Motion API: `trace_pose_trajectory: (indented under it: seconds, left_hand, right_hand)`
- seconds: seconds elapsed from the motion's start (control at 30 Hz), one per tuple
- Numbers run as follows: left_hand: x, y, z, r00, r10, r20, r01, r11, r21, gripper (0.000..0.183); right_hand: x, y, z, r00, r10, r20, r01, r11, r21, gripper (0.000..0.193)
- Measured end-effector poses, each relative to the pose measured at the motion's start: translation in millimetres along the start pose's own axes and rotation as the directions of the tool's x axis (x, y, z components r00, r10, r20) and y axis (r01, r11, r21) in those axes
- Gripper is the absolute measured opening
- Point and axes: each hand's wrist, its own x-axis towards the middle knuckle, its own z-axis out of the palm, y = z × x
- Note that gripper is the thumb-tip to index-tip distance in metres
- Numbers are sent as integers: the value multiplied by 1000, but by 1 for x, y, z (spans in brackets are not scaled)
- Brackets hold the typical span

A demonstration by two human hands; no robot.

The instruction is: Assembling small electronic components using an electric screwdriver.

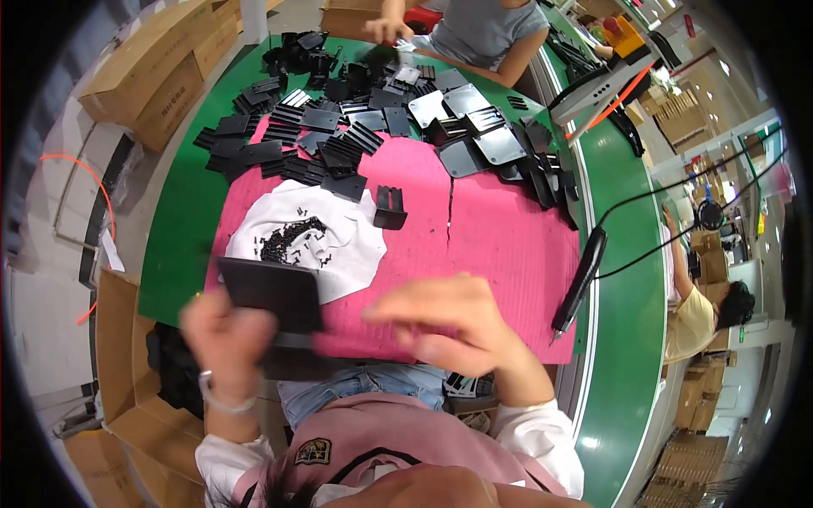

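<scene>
My left hand (227, 337), smeared by motion, grips a black angled plate (273, 298) at the near left edge of the pink sheet (500, 245). Over the front of that sheet, my right hand (453, 323) is apart from the plate, its fingers stretched toward it and nothing visible in them. Beyond the plate, small black screws (288, 244) lie heaped on a white cloth (360, 254). One black bracket (389, 210) stands at the cloth's right edge. A black electric screwdriver (583, 279) on a cable rests along the sheet's right side.
Piles of black ribbed parts (318, 127) and flat plates (500, 146) cover the far part of the green table (174, 254). Across it, a person's hand (389, 30) reaches toward the parts. An open cardboard box (118, 339) stands at the left. Another person (703, 322) sits far right.
</scene>
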Motion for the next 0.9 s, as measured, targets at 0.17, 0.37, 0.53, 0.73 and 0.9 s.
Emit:
trace_pose_trajectory:
  seconds: [0.17, 0.37, 0.53, 0.73, 0.9]
  left_hand:
    - [33, -32, -175, 675, -389, -627, 105, 892, -440, 33]
    - [-48, -219, -365, 474, -425, -771, 563, 820, -105, 34]
    - [-50, -218, -334, 556, -240, -796, 367, 930, -25, 26]
    - [48, -95, -166, 746, -31, -665, 59, 998, 20, 23]
    - [77, -7, 29, 978, -91, 186, 133, 966, -223, 47]
  right_hand:
    - [33, 63, -40, 930, 19, -367, -267, 723, -637, 32]
    - [56, 165, -133, 865, -213, -454, -477, -67, -876, 76]
    - [63, 181, -151, 814, -49, -579, -578, 25, -815, 71]
    - [52, 138, -123, 755, -344, -558, -534, 171, -828, 64]
    - [46, 65, -41, 848, -289, -444, -181, 630, -755, 60]
